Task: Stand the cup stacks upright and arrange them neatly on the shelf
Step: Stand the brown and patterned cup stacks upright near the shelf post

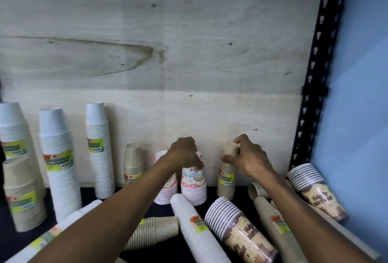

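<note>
Shelf, back row: left hand grips pink patterned cup stack, right hand pinches top of upright beige cup stack; best seated flat against the wall, evenly spaced, before raising fallen white stack.

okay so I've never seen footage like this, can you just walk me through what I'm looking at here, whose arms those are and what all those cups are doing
This is a single picture from a camera worn on a person's head, looking forward and down into a shelf with a plywood back. The two arms are that person's own; no machine is involved.

The left hand rests on top of a pink patterned cup stack. The right hand has its grip around the top of an upright beige cup stack.

Along the back, tall white stacks stand upright. In front, other stacks lie on their sides, such as a long white one and a brown birthday-print one.
</note>
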{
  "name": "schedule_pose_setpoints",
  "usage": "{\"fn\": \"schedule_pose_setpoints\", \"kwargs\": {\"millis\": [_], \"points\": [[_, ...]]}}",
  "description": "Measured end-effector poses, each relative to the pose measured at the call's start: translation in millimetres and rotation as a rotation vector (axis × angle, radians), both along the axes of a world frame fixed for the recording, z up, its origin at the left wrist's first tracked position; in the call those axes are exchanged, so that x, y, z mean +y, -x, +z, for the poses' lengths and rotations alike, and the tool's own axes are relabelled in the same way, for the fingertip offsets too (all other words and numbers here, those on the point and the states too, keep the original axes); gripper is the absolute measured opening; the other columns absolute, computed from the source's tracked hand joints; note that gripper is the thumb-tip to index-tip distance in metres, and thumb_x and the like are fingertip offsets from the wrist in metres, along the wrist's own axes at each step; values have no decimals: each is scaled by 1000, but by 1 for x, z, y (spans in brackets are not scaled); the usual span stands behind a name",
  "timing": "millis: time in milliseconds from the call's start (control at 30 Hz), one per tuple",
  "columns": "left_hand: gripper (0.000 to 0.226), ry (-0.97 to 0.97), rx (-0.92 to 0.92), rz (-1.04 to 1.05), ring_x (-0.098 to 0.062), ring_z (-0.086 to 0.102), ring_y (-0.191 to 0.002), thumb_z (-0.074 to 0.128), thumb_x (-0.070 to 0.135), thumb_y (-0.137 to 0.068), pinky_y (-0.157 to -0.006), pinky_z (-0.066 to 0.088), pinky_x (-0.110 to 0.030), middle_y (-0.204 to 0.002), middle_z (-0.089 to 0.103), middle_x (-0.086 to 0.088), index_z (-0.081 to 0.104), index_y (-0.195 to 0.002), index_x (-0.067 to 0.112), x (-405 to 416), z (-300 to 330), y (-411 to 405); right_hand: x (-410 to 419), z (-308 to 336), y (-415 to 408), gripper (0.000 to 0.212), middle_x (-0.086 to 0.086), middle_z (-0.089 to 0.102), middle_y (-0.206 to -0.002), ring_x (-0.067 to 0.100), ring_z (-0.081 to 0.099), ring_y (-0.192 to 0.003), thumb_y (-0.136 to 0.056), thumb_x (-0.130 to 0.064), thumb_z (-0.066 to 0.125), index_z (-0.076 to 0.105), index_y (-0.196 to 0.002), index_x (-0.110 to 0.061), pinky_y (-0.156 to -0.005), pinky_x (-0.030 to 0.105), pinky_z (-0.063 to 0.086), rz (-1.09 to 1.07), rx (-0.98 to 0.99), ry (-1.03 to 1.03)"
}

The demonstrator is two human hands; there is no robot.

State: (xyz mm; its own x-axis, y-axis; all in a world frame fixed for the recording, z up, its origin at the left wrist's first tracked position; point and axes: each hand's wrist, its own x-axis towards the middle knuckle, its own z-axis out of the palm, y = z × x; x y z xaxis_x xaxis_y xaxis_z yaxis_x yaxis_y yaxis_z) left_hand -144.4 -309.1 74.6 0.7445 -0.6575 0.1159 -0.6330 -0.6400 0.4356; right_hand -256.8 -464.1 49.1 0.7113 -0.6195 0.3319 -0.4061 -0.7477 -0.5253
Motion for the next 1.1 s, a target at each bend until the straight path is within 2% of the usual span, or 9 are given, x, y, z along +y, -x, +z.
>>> {"fn": "schedule_pose_setpoints", "kwargs": {"millis": [267, 400, 500, 633, 800, 933, 1100], "points": [[56, 40, -67, -30, -25, 52, -110, 82, 34, -72, -78, 40, -27, -122, 55, -9, 56, -116, 11, -3, -13, -9, 5, -7, -6, 55, 4, 69, -115, 27, 62, -107, -77, -49, 74, 51, -120, -23, -77, 32, 42, 17, 1, 7], [57, 37, -124, -48, -25, 52, -108, 83, 36, -70, -78, 39, -27, -115, 51, -8, 58, -115, 13, 2, -10, -6, 4, -4, 2, 67, 3, 66, -124, 25, 62, -111, -77, -55, 72, 49, -131, -22, -89, 33, 48, 32, 13, -42], [58, 90, -151, -27, -28, 54, -108, 84, 37, -70, -77, 38, -27, -111, 46, -6, 57, -117, 16, 9, 2, 1, -1, 3, 17, 74, 4, 64, -127, 24, 61, -114, -79, -63, 67, 45, -137, -22, -93, 34, 49, 17, 23, -53], [60, 166, -259, -25, -28, 55, -108, 81, 42, -71, -80, 39, -28, -122, 49, -8, 56, -119, 16, 10, 20, 25, -13, 12, 44, 73, 4, 66, -126, 24, 61, -116, -83, -66, 61, 47, -137, -19, -96, 34, 47, -51, -2, -49], [45, 228, -267, -138, -22, 60, -106, 79, 45, -71, -87, 48, -32, -112, 65, -2, 61, -105, 22, -13, 30, 66, -37, 10, 82, 62, 11, 65, -125, 30, 59, -117, -89, -55, 61, 51, -133, -13, -93, 37, 47, -235, 20, 49], [42, 157, -247, -226, -25, 62, -105, 78, 47, -70, -88, 50, -34, -111, 68, -2, 63, -101, 25, -58, 14, 91, -58, -8, 110, 56, 17, 60, -125, 36, 57, -115, -88, -50, 62, 52, -125, -10, -89, 39, 48, -348, 148, 101], [53, -23, -183, -315, -27, 59, -112, 75, 46, -76, -87, 48, -32, -121, 64, -9, 65, -115, 12, -121, -19, 98, -78, -32, 134, 60, 15, 55, -128, 37, 55, -117, -87, -53, 59, 46, -128, -12, -92, 40, 47, -423, 230, 136]]}}
